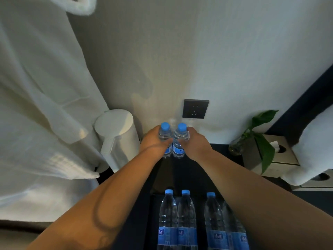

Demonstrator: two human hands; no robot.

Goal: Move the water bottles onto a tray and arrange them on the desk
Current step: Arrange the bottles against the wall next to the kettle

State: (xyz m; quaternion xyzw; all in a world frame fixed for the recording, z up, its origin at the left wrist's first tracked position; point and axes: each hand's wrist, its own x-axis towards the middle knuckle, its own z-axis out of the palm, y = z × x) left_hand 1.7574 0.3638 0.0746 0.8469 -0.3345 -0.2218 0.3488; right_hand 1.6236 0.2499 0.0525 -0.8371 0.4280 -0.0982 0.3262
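Head view: two small water bottles (177, 150) stand side by side at the far edge of the worktop (189, 170), close to the wall below a socket (195, 108). The left hand (153, 141) is curled round one bottle, the right hand (196, 144) round the other. Four taller bottles (186, 219) wait at the near edge, perhaps on a dark tray, though its outline is unclear. The arranging looks partly done, with those four probably still to place.

The left forearm (111, 192) and right forearm (252, 192) are bare. A thin dark line (96, 212) loops across the left one.
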